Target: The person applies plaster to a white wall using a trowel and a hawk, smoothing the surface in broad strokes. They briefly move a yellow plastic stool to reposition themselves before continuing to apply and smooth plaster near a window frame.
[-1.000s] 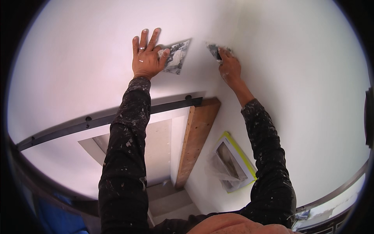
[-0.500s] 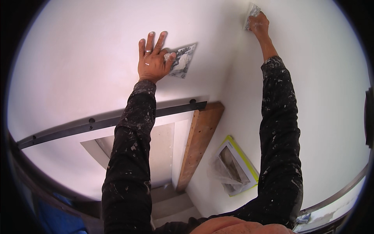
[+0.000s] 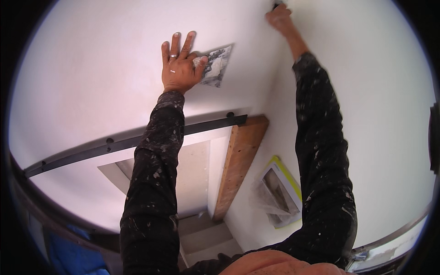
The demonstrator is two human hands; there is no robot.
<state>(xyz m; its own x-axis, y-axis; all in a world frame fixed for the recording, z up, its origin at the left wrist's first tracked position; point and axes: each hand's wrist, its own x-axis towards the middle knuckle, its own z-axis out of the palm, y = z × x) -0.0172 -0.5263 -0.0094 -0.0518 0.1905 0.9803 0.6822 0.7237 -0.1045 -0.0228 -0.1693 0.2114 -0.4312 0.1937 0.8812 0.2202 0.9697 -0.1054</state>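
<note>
A broad stretch of pale wall [image 3: 91,87] lay left of the left hand [image 3: 180,71], on the far side of a dark rail [image 3: 206,126]. That hand gripped a smeared blade [image 3: 217,66] at its left edge, thumb on the face, other fingers spread. Wall space separated the blade's right edge from the corner. Nearer, a wooden post [image 3: 238,169] stood at the rail's right end. At far right of the blade, the right hand [image 3: 280,18], blurred, had fingers closed around a dark tool [image 3: 277,5], partly out of view. Right of that arm, the right wall [image 3: 385,137] offered open room.
</note>
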